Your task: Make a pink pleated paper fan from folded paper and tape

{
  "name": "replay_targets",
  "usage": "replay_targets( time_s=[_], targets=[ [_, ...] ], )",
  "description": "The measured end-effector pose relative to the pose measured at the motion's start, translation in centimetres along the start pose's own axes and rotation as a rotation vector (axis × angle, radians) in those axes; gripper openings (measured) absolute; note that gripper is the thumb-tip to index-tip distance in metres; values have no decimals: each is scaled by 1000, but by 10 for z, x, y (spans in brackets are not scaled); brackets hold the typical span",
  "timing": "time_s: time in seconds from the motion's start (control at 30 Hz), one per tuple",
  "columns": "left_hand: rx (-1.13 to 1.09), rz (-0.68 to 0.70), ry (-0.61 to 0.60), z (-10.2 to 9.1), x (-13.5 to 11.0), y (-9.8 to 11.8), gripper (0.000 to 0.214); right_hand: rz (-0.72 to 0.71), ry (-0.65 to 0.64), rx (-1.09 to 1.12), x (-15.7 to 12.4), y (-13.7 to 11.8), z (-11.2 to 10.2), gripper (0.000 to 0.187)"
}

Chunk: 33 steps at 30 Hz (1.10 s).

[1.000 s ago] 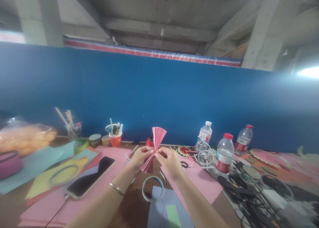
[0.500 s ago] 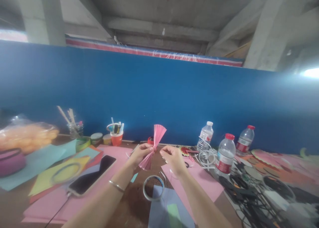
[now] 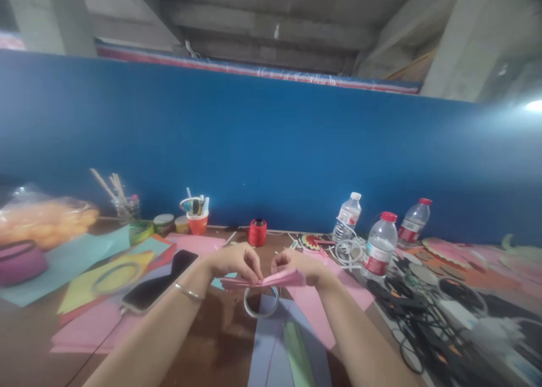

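A pink pleated paper fan (image 3: 284, 278), gathered narrow at its middle, lies nearly level above the table between my hands. My left hand (image 3: 237, 262), a silver bangle on its wrist, pinches the fan near its gathered middle. My right hand (image 3: 297, 264) is closed at the fan's right half, which partly hides its fingers. Whether it also pinches a thread is too small to tell. Just beneath the fan stands a roll of tape (image 3: 249, 308), over a lilac paper sheet (image 3: 260, 350). Beyond my hands is a red spool of thread (image 3: 257, 234).
On the left lie coloured paper sheets (image 3: 80, 282), a phone (image 3: 148, 294) on a cable, and an orange cup (image 3: 197, 224) of tools. To the right are plastic bottles (image 3: 380, 246) and tangled black cables (image 3: 440, 333). A blue partition (image 3: 271, 144) closes off the back.
The fan has turned from upright to nearly level and come lower. My right hand has moved up against it, and the red spool, formerly mostly hidden, now shows fully.
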<state>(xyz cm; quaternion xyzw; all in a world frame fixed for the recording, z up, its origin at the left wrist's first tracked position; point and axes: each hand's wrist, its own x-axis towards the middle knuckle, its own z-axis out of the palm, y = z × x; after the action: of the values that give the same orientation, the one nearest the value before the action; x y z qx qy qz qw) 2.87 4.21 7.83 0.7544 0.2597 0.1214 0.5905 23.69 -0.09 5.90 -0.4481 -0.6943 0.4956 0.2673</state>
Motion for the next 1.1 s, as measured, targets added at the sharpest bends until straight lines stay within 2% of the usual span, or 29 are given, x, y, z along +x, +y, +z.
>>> replay_targets(
  time_s=[0.1, 0.17, 0.23, 0.4, 0.57, 0.77, 0.9, 1.1],
  targets=[
    [148, -82, -149, 6, 1, 2, 19, 57, -147, -65, 0, 0, -1, 12],
    [240, -117, -183, 10, 3, 2, 19, 65, -159, -121, 2, -1, 1, 14],
    [319, -133, -159, 12, 6, 0, 19, 51, -110, -197, 3, -4, 3, 15],
    [432, -133, 59, 13, 13, -10, 11, 25, 81, -415, 2, -11, 12, 18],
    [422, -136, 306, 9, 19, -15, 8, -4, 270, -607, -4, -23, 24, 14],
    [282, -68, 590, 0, 17, -11, 24, -3, 482, -743, -8, -34, 29, 22],
    [170, -16, 706, -4, 16, -11, 28, 6, 536, -749, -7, -36, 28, 22],
    [60, 37, 835, -12, 14, -14, 25, 42, 539, -716, -11, -38, 24, 20]
  ],
)
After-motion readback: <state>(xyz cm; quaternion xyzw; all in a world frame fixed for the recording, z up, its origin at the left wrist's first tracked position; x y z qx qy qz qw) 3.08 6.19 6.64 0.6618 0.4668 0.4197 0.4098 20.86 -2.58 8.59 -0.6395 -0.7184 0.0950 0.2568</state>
